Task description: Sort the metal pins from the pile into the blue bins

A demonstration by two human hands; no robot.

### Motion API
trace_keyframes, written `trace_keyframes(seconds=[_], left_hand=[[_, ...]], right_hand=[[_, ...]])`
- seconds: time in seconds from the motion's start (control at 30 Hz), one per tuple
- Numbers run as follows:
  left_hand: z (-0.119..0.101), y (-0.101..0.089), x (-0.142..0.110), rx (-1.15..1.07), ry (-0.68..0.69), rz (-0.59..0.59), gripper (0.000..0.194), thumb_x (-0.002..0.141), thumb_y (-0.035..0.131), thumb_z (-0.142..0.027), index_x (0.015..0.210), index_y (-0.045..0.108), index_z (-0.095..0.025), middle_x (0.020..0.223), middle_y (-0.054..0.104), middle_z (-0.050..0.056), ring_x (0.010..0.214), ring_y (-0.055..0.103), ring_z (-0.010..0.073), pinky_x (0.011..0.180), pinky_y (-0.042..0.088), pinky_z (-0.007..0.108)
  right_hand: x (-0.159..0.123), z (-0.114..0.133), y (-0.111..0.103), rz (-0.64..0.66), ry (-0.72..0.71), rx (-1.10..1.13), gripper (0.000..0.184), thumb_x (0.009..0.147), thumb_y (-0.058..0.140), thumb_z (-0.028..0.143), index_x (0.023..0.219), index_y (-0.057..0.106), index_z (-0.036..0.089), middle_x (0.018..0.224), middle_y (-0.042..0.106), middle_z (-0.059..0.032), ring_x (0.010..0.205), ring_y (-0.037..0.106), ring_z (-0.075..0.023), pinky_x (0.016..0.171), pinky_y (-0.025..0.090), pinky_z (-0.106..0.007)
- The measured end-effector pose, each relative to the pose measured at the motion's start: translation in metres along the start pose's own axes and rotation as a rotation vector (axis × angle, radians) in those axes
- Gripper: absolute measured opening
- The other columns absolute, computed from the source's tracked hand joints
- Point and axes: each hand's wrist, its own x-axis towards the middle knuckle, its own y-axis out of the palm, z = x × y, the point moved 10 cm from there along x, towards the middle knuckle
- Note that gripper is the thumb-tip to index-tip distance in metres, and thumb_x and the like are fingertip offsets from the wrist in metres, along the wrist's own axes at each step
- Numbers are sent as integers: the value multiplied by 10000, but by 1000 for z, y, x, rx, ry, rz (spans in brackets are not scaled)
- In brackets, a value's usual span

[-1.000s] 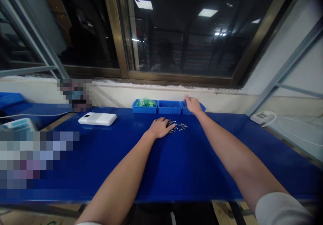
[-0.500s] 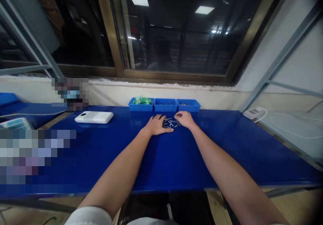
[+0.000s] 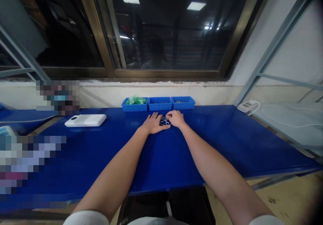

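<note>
A small heap of thin, shiny metal pins that look like screws [image 3: 165, 121] lies on the blue table between my hands. My left hand [image 3: 152, 123] rests flat on the tabletop at the heap's left side, its fingers stretched forward and the thumb lying along the near edge. From the right, my right hand [image 3: 176, 118] reaches in with fingers bent together at the heap's right side. Whatever sits between those fingertips is too small and hidden to make out. Part of the heap is covered by both hands.
Behind my hands stand three blue bins: the left bin [image 3: 135, 107] with green packets, the middle bin [image 3: 159, 106] and right bin [image 3: 183, 106] with small metal parts. A white device [image 3: 85, 120] lies left, a power strip [image 3: 248, 106] far right. Metal posts flank the table [image 3: 101, 164].
My right hand has come closer to my left, and the gap showing the metal pins is narrower. The left hand keeps its place beside the heap. The whole view has swung slightly right.
</note>
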Motion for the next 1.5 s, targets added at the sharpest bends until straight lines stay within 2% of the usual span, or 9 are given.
trace_keyframes(seconds=[0.27, 0.43, 0.5, 0.67, 0.77, 0.93, 1.23, 1.4, 1.5], left_hand=[[2, -10, -3, -43, -4, -103, 784, 770, 277, -729, 1317, 403, -182, 1412, 353, 148, 1316, 282, 307, 1056, 212, 470], [-4, -44, -11, -90, 46, -357, 556, 869, 334, -549, 1251, 460, -165, 1231, 544, 111, 1134, 495, 235, 969, 360, 366], [-12, -53, -14, -104, 110, -412, 409, 899, 346, -446, 1139, 542, -180, 1099, 608, 84, 1025, 551, 206, 924, 393, 342], [-29, -60, -19, -70, 193, -440, 287, 917, 340, -290, 902, 605, -179, 905, 632, 67, 888, 569, 186, 860, 413, 336], [-26, -63, -20, -45, 153, -467, 255, 910, 344, -249, 894, 585, -171, 899, 621, 73, 875, 565, 191, 836, 417, 339], [-22, -62, -20, -42, 127, -454, 249, 905, 331, -231, 879, 572, -175, 891, 611, 73, 872, 566, 192, 821, 422, 336], [-25, -63, -19, -111, 177, -469, 262, 917, 341, -302, 893, 572, -181, 883, 603, 63, 857, 557, 181, 806, 419, 321], [-24, -60, -17, -52, 154, -445, 270, 923, 323, -290, 892, 573, -190, 852, 587, 54, 829, 549, 181, 770, 410, 313], [-22, -60, -17, -30, 115, -439, 279, 925, 318, -300, 898, 574, -194, 857, 587, 53, 832, 547, 181, 765, 405, 309]], right_hand=[[-1, 2, -11, -120, -92, 92, 186, 819, 442, 223, 818, 627, 211, 906, 654, -43, 891, 525, -205, 827, 366, -336], [-8, 10, -20, -137, -159, 171, 196, 849, 421, 263, 846, 610, 209, 875, 650, -46, 866, 523, -195, 800, 381, -306], [-9, 16, -20, -117, -183, 186, 213, 864, 405, 283, 839, 602, 207, 858, 648, -42, 854, 525, -187, 789, 378, -295], [-10, 22, -17, -68, -198, 210, 302, 892, 353, 321, 761, 592, 189, 789, 645, -44, 789, 535, -171, 744, 370, -279], [-11, 24, -17, -30, -212, 253, 343, 881, 372, 374, 702, 597, 187, 752, 647, -37, 750, 541, -163, 729, 372, -277], [-14, 29, -19, -13, -269, 332, 211, 791, 519, 372, 757, 634, 198, 793, 663, -12, 795, 542, -165, 771, 385, -282], [-11, 25, -15, 25, -214, 351, 392, 848, 405, 395, 592, 620, 190, 666, 630, -11, 748, 553, -157, 767, 391, -276], [-8, 20, -18, -16, -193, 681, 221, 725, 578, 374, 812, 656, 187, 808, 667, -23, 772, 599, -163, 759, 437, -289], [-7, 20, -17, 21, -199, 830, 216, 654, 646, 360, 767, 654, 176, 764, 665, -23, 737, 598, -157, 743, 445, -292]])
